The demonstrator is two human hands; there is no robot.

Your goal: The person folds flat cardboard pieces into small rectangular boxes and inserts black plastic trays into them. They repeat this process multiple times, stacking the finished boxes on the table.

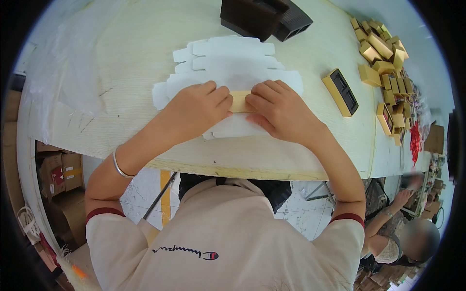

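Observation:
Both my hands are on a gold card box piece [240, 101] that lies over a pile of flat white box blanks [228, 65]. My left hand [206, 107] has its curled fingers closed on the left end of it. At its right end, my right hand [277, 105] grips with bent fingers, the thumb low over the white card. The middle of the gold piece shows between the hands; its ends are hidden under the fingers. To the right lies a gold box [341, 92] with a black insert tray in it.
Dark plastic insert trays [259, 19] are stacked beyond the blanks. Many small gold boxes [383, 63] crowd the table's right side, near a red bundle [415, 140]. Clear plastic film [63, 72] lies at the left. Another person [405, 233] sits at lower right; cartons [65, 174] stand under the table.

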